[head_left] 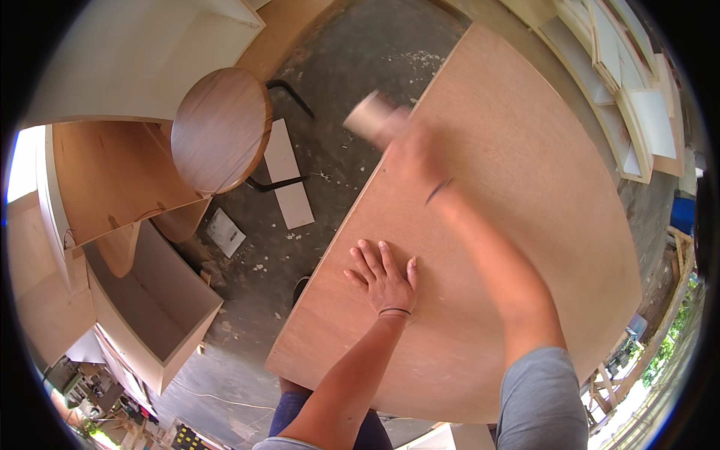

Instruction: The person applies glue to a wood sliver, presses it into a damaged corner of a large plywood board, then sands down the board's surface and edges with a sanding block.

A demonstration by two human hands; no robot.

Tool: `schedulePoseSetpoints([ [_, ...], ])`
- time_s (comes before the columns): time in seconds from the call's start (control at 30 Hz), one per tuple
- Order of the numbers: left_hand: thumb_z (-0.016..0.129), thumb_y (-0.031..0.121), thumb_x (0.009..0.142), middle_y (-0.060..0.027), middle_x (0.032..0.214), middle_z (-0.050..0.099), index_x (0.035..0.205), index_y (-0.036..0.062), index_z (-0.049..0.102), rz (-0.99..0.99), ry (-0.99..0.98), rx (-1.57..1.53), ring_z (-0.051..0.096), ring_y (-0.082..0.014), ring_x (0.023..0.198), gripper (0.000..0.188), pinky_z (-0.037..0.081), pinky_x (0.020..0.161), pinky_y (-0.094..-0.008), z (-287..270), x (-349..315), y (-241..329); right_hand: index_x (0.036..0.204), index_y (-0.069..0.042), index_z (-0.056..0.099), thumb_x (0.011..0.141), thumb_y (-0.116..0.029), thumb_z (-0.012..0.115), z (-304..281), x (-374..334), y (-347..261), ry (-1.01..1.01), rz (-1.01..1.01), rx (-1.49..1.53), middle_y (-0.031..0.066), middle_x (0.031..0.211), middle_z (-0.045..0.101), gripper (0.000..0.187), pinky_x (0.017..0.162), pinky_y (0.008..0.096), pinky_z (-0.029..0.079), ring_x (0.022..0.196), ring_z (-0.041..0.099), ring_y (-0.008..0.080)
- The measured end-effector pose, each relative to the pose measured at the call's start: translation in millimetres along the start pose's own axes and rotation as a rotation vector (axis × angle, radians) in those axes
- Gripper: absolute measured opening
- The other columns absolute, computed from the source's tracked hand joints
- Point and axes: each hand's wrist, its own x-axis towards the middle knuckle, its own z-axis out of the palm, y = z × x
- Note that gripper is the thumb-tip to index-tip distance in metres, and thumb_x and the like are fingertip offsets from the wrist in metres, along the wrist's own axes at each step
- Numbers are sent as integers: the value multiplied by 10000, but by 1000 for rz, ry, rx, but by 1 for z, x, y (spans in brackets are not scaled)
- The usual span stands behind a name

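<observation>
A large light-brown wooden panel [517, 165] stretches in front of me. My left hand [384, 283] rests flat on it near its left edge, fingers spread, holding nothing. Farther off, my right hand [416, 154] is closed round a pale block-like piece [371, 116], at the panel's left edge. Both hand and piece are smeared by motion, so the kind of piece is unclear. It juts out past the edge over the floor.
Left of the panel stands a round wooden stool [223, 131] with black legs. A white board [289, 176] and a small white packet [225, 232] lie on the grey floor. An open box [154, 300] stands at left; white-lined cabinet parts [652, 120] stand at far right.
</observation>
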Motion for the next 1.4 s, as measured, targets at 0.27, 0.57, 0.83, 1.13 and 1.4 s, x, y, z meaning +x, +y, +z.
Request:
schedulePoseSetpoints([
  [0.27, 490, 483, 889, -202, 1535, 94, 1433, 76, 279, -8, 56, -43, -5, -380, 1425, 712, -46, 1095, -592, 6, 3, -5, 1136, -48, 610, 854, -161, 604, -79, 17, 62, 131, 192, -355, 191, 1142, 588, 304, 957, 432, 387, 1096, 514, 348],
  [0.57, 530, 439, 872, -200, 1527, 124, 1363, 77, 386, 172, -19, -168, 30, -365, 1426, 626, -12, 1093, -608, -9, -2, -17, 1102, -83, 610, 741, -133, 621, -36, -72, -53, -153, 146, -89, 157, 1190, 536, 365, 938, 457, 393, 1099, 493, 330],
  [0.83, 629, 231, 800, -241, 1431, 325, 1262, 56, 509, 458, -444, -488, 252, -430, 1353, 508, 171, 1083, -585, -86, -182, -230, 1206, -54, 560, 739, -96, 601, -74, -95, -30, 5, 136, -218, 195, 1239, 507, 470, 942, 464, 399, 1129, 476, 361],
  [1.13, 566, 194, 854, -218, 1327, 466, 1255, -14, 495, -742, -221, -685, 384, -352, 1288, 457, 300, 1071, -428, -116, -193, -417, 994, -115, 631, 814, -206, 584, 6, -221, -298, -454, 270, 186, 92, 1027, 603, 208, 789, 470, 434, 921, 566, 286],
  [1.4, 528, 366, 891, -203, 1336, 476, 1206, 7, 556, -555, -797, -435, 380, -353, 1298, 479, 299, 1087, -408, -163, -237, -399, 1125, -59, 593, 821, -155, 559, -38, -216, -227, -48, 222, 53, 173, 1167, 538, 321, 868, 463, 402, 1059, 504, 344],
])
